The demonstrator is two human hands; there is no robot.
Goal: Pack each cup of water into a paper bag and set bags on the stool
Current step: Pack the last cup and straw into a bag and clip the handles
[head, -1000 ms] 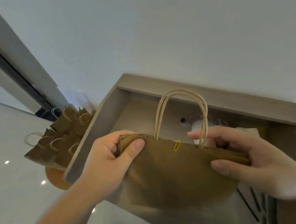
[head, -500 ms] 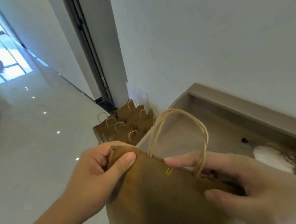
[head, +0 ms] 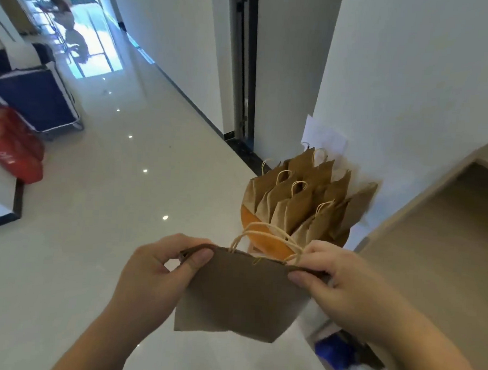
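Note:
I hold a brown paper bag (head: 240, 295) with twine handles in front of me, its top edge closed with a yellow paper clip. My left hand (head: 159, 273) pinches the bag's top left corner. My right hand (head: 342, 286) pinches the top right corner. The bag hangs above the floor, just in front of an orange round stool (head: 262, 236). Several filled brown paper bags (head: 307, 199) stand packed together on that stool by the wall. No cup is visible; the bag's inside is hidden.
A wooden table (head: 444, 232) with a raised edge stands at right. A white wall corner and dark door frame (head: 243, 71) rise behind the stool. Glossy floor (head: 109, 206) stretches left, with a blue cart (head: 35, 97) and a red bag (head: 13, 147) at far left.
My view has swung left from the table toward the stool and hallway. Both hands carried the bag leftward and lower, keeping their pinch on its top corners.

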